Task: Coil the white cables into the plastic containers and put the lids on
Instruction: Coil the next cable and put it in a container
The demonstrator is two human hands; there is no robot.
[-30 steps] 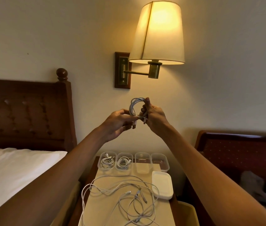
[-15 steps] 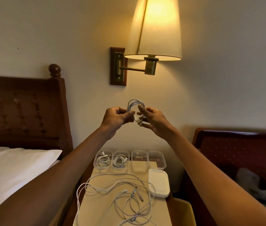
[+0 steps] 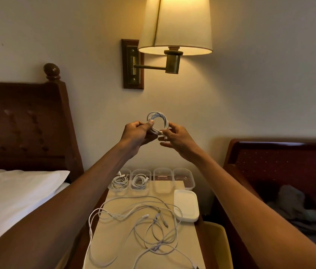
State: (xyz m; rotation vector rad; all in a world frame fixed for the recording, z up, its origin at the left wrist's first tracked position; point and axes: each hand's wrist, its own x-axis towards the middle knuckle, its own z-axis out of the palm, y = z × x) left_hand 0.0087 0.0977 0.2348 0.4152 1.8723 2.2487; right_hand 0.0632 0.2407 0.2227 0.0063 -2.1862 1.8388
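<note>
Our left hand (image 3: 134,133) pinches the coiled white cable (image 3: 166,121) at its left edge and our right hand (image 3: 177,135) pinches its lower right. The loop stands upright, opening toward us, above the desk (image 3: 118,236).

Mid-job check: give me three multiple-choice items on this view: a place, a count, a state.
1. Where are the stacked lids? A. floor B. nightstand's right edge C. in a hand
2. How many plastic containers hold a coiled cable? A. none B. four C. two
3. The cable coil in the air is: A. pinched by both hands B. hanging from one hand C. falling
1 B: they lie right of the loose cables. 2 C: only the leftmost container and second container hold coils. 3 A: left hand and right hand both grip it.
</note>
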